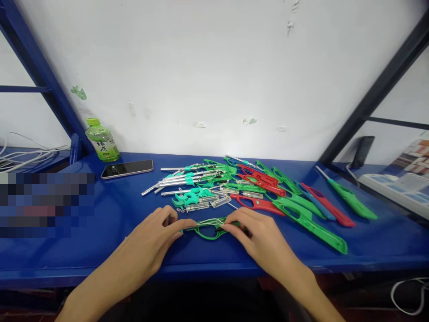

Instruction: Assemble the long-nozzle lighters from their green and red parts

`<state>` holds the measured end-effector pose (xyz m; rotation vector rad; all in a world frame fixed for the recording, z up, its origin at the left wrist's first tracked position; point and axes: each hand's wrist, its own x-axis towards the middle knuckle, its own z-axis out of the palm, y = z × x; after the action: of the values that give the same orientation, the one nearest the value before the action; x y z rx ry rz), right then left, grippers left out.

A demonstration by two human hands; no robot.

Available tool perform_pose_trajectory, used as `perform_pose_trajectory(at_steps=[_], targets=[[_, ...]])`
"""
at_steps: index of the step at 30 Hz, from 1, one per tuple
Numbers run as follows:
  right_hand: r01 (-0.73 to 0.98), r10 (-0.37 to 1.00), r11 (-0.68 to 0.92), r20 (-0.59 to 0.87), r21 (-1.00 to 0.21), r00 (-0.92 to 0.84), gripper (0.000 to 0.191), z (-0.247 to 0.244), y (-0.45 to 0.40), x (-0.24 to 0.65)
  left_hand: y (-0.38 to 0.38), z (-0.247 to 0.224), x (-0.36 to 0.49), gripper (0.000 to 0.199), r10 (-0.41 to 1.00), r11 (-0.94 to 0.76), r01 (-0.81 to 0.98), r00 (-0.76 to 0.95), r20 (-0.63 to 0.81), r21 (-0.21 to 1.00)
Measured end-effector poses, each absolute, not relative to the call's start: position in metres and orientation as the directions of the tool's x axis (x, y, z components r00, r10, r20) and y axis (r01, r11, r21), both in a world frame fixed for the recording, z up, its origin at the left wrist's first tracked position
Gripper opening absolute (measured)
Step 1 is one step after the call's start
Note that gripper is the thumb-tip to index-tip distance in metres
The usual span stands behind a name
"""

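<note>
Near the table's front edge lies a green lighter casing point(208, 232), with a thin white wire point(209, 221) along its top. My left hand point(159, 237) pinches its left end between thumb and fingers. At its right end my right hand point(256, 230) is closed on the casing and touches the wire; its fingertips partly hide that end. Just behind are clear fuel tubes point(201, 206), teal trigger pieces point(192, 197) and metal-tipped rods point(176, 181). Red casings point(261, 204) and green casings point(311, 226) spread to the right.
A phone point(127, 169) and a green-capped bottle point(103, 142) stand or lie at the back left. At right are a whole green lighter point(351, 199) and a white power strip point(395, 192). Blue frame posts point(50, 76) rise at the sides; a pixelated patch covers the far left.
</note>
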<state>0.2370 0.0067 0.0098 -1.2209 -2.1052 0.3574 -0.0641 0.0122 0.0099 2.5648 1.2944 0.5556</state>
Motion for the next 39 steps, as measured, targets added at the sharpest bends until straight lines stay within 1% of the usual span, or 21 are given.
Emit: perform_pose_trajectory(at_steps=[7,11,17,22,25,33,39], targets=[[0.595,0.862,0.507,0.373,-0.623,-0.344,0.012,0.014,0.006,0.239,0.013,0.011,-0.065,0.040,0.809,-0.586,0.721,0.544,0.222,0.368],[0.563,0.859,0.512,0.372,-0.649,-0.351,0.013,0.016,0.004,0.239,0.015,0.010,-0.066,0.040,0.802,-0.595,0.715,0.554,0.222,0.367],[0.577,0.866,0.500,0.371,-0.646,-0.335,0.012,0.016,0.004,0.238,0.016,0.007,-0.066,0.040,0.792,-0.610,0.699,0.557,0.250,0.374],[0.504,0.813,0.582,0.464,-0.638,-0.352,0.011,0.008,0.010,0.242,0.016,0.007,-0.067,0.040,0.784,-0.621,0.703,0.562,0.265,0.347],[0.503,0.795,0.606,0.495,-0.616,-0.352,0.011,0.005,0.010,0.243,0.016,0.008,-0.067,0.040,0.783,-0.622,0.705,0.559,0.271,0.341],[0.498,0.788,0.615,0.499,-0.611,-0.362,0.011,0.007,0.009,0.243,0.018,0.007,-0.067,0.039,0.757,-0.653,0.676,0.577,0.305,0.342],[0.525,0.812,0.583,0.469,-0.620,-0.347,0.012,0.008,0.006,0.242,0.018,0.005,-0.069,0.039,0.757,-0.653,0.681,0.580,0.300,0.330]])
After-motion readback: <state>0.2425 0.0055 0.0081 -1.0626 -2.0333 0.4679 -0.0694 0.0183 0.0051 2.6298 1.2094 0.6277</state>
